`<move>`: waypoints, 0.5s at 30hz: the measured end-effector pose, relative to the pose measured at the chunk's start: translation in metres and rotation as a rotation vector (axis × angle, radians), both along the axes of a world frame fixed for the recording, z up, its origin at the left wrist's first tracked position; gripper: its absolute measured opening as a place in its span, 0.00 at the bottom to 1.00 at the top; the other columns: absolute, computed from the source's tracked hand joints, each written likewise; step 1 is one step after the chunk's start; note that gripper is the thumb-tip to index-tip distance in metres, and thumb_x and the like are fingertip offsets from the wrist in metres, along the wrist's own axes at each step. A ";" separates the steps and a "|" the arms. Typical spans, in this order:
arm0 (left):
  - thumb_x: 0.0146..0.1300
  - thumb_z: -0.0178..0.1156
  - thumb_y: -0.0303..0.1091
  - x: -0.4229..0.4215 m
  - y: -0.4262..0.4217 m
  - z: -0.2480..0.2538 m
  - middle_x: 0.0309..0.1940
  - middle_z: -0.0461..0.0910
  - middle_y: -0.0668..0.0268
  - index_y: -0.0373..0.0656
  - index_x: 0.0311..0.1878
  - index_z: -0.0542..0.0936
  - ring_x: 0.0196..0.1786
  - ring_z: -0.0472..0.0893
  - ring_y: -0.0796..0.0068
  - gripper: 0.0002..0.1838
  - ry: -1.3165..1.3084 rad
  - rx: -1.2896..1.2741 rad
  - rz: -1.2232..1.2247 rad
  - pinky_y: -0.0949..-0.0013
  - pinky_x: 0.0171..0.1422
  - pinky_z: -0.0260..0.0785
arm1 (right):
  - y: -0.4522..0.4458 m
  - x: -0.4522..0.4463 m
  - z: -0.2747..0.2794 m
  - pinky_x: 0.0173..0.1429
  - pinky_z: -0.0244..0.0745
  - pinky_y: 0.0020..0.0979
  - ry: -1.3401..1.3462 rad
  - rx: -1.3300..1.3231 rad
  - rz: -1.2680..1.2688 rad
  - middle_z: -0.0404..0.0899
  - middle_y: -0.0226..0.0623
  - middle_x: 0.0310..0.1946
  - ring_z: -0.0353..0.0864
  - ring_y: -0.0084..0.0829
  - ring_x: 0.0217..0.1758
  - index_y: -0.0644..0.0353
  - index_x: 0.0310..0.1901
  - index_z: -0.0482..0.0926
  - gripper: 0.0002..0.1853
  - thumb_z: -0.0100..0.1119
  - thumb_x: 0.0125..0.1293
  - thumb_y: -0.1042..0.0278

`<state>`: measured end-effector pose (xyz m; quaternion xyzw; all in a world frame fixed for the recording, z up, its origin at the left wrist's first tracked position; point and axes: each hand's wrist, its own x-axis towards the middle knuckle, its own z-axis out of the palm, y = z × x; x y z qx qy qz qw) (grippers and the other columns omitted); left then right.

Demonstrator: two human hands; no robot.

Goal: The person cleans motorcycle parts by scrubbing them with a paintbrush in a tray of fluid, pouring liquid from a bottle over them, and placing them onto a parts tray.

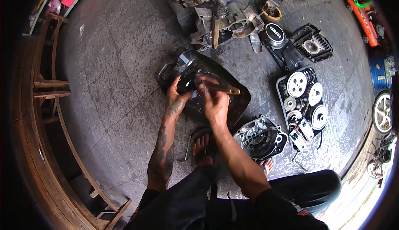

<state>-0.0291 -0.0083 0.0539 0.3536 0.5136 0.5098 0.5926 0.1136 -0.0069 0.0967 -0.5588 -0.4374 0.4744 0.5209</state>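
A person looks down at a grey, worn tiled floor (120,84), one bare foot (202,149) below the two hands. Just above the foot sits a wide, glossy black pan (240,105), and both hands are over it. The right hand (216,103) is closed around a slim, dark tool with a brass-coloured tip (227,89); its working end is lost in blur and shadow. The left hand (176,100) curls at the pan's dark inside, beside a small bluish-white scrap (194,94); whether it grips anything, I cannot tell.

Just right of the pan lies a round, ribbed silver engine cover (259,136). Further right, a rectangular black-rimmed tray (281,97) holds pale discs and toothed metal gears (289,104).

Beyond are a round black cover lettered YAMAHA (275,34), a black finned block (314,45) and silver engine casings (245,20), with a wooden-handled brush (216,32) lying across them.

As far as shows, these engine parts lie separate, none visibly joined up again. The work in the pan looks unfinished, with both hands busy there; how clean or complete anything is cannot be judged.
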 end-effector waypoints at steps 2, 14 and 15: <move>0.53 0.60 0.14 -0.004 -0.003 -0.008 0.54 0.78 0.68 0.39 0.63 0.72 0.58 0.76 0.75 0.31 0.183 0.037 0.009 0.70 0.64 0.67 | -0.002 0.002 -0.002 0.50 0.76 0.29 0.036 0.120 0.104 0.85 0.40 0.41 0.85 0.29 0.44 0.64 0.46 0.83 0.09 0.59 0.66 0.75; 0.48 0.57 0.12 0.007 -0.026 -0.007 0.60 0.74 0.57 0.37 0.63 0.73 0.65 0.72 0.64 0.33 0.857 0.331 -0.146 0.64 0.66 0.68 | 0.018 0.024 -0.009 0.47 0.77 0.30 -0.173 0.297 0.159 0.85 0.43 0.41 0.86 0.34 0.44 0.62 0.47 0.82 0.09 0.59 0.65 0.77; 0.48 0.57 0.12 0.007 -0.022 -0.008 0.59 0.74 0.57 0.37 0.63 0.73 0.64 0.72 0.65 0.33 0.698 0.345 -0.074 0.65 0.65 0.69 | 0.012 0.024 -0.010 0.47 0.77 0.30 -0.183 0.214 0.160 0.85 0.43 0.42 0.86 0.34 0.44 0.62 0.47 0.82 0.09 0.58 0.65 0.77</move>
